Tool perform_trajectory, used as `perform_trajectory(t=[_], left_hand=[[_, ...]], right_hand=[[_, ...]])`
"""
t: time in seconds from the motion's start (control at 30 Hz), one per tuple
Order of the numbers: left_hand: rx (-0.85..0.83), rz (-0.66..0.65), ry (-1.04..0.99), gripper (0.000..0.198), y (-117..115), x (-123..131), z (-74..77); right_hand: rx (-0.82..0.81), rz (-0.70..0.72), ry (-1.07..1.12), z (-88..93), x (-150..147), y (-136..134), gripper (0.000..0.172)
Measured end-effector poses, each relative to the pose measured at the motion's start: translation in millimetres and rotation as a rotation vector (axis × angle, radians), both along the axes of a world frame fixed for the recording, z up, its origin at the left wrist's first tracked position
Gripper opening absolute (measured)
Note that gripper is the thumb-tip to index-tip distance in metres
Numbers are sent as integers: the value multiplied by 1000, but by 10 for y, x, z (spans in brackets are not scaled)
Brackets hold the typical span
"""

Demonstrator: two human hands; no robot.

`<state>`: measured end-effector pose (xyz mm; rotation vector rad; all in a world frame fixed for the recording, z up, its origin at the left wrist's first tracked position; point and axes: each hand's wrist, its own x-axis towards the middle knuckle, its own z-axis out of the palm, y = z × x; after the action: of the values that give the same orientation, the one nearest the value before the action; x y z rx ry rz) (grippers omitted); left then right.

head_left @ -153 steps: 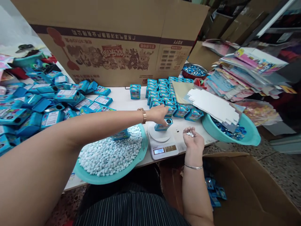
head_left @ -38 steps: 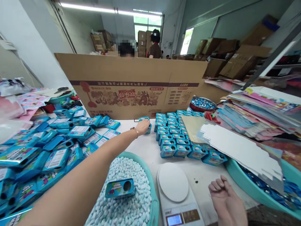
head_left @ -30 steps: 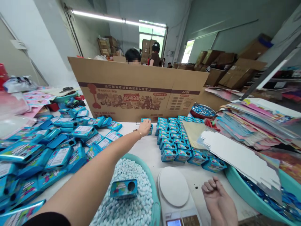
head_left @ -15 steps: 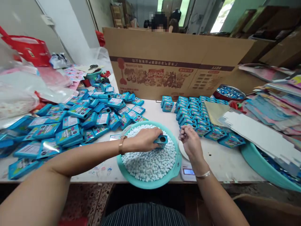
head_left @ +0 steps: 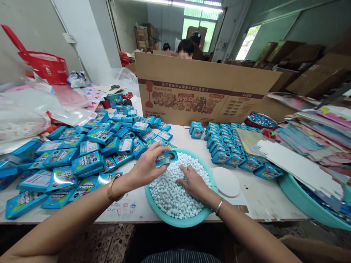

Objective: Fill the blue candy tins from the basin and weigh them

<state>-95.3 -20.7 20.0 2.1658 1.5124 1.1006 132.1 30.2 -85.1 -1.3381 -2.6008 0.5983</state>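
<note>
Blue box (head_left: 169,157) is pinched in the left hand's (head_left: 149,164) grip — near the basin (head_left: 152,210), probably for short reach. The right hand (head_left: 196,183), loosely spread, touches white pellets (head_left: 172,195).

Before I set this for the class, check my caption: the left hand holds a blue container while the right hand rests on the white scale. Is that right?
Not quite: the right hand is not on the white scale but touches the pale candies in the teal basin, as the head view shows. The left hand does hold a blue container.
</note>
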Motion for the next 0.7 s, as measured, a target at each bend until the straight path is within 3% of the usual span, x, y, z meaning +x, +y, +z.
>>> perform_trajectory(t=[0.13,0.27,0.37,0.53,0.7], left_hand=[[-2,-57,34,41,-56,-25,-74],[-45,-64,42,47,21,0,-67],[-185,-48,86,60,133,73,-26],[-275,-92,156,84,317,268,-40],[-290,-162,41,90,372,438,-115]], right_hand=[[-168,-46,383,-9,-5,193,25],[-619,-339,850,178,-18,306,42],[-823,-493,1201,458,-60,306,46],[-850,-535,1634,918,-199,308,30],[-723,-481,1819,1107,-346,293,24]])
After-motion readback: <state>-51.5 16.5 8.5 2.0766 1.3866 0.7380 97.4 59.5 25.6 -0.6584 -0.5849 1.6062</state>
